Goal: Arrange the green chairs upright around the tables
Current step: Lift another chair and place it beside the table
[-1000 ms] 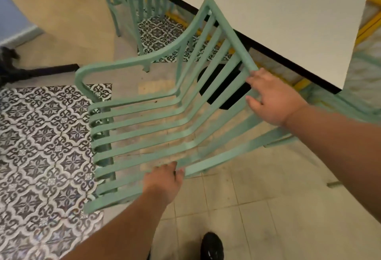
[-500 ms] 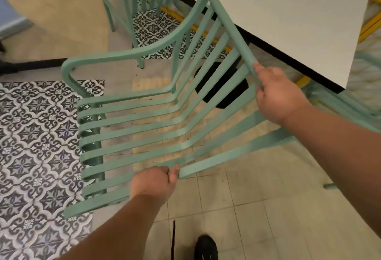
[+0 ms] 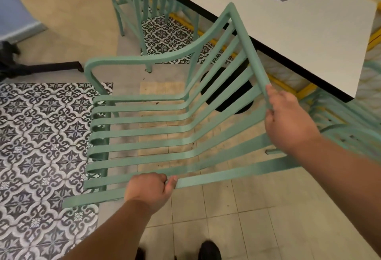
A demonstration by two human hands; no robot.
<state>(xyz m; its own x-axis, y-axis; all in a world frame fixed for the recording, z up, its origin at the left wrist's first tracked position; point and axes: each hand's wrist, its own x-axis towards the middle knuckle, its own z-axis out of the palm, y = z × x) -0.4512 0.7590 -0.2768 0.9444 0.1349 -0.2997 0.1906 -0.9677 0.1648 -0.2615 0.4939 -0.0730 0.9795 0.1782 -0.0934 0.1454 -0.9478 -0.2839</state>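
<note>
A green slatted metal chair [image 3: 156,130] fills the middle of the head view, its seat facing left and its backrest top toward the white table [image 3: 288,39] at the upper right. My left hand [image 3: 150,189] grips the chair's nearest slat at the seat edge. My right hand [image 3: 286,121] holds the top rail of the backrest, fingers curled round it, close to the table's black edge. The chair's legs are mostly hidden beneath the seat.
Another green chair [image 3: 136,6] stands at the far side of the table, and a third [image 3: 346,123] lies blurred at the right under the table edge. A black table base [image 3: 226,92] sits on the floor. My shoes [image 3: 208,249] are below.
The chair has shifted slightly in my hands, its backrest top now nearer the table edge. Both hands keep their holds; my view has moved a little left.
</note>
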